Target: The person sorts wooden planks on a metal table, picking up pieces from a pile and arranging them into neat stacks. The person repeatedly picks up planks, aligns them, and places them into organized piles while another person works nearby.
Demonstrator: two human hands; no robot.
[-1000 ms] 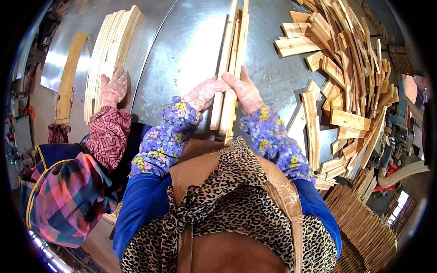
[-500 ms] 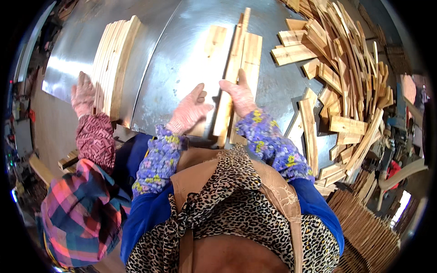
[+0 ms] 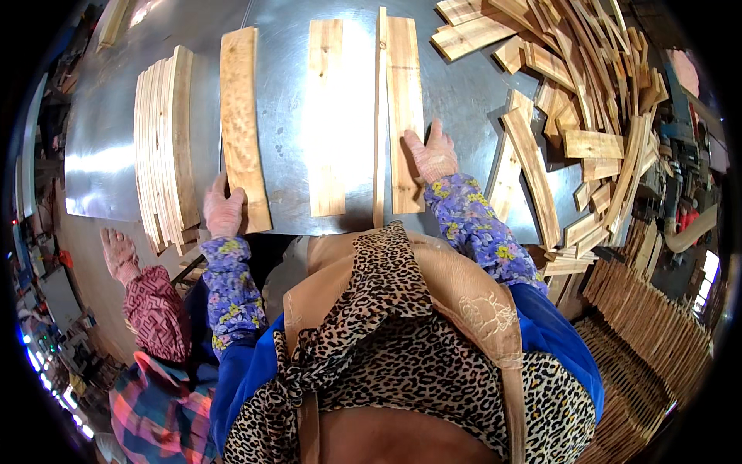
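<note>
My left hand (image 3: 222, 209) grips the near end of a wooden board (image 3: 243, 124), its thumb over the board's corner and a finger along the left edge. My right hand (image 3: 434, 155) is open, fingers apart, its thumb at the right edge of a flat pale board (image 3: 404, 108). Directly left of that board, a narrow board (image 3: 379, 124) stands on its long edge. Another flat board (image 3: 326, 116) lies between my hands, in bright glare. Left of my left hand is a row of boards (image 3: 164, 147) stacked side by side.
All of this lies on a shiny metal table (image 3: 282, 155). A loose heap of boards (image 3: 587, 145) covers its right side. A co-worker's gloved hand (image 3: 120, 255) and checked clothing are close on my left. Stacked slats (image 3: 649, 317) stand at the lower right.
My left hand has moved left and now grips a board there. My right hand has let go of the narrow board and shifted right. The co-worker's hand has drawn back from the row.
</note>
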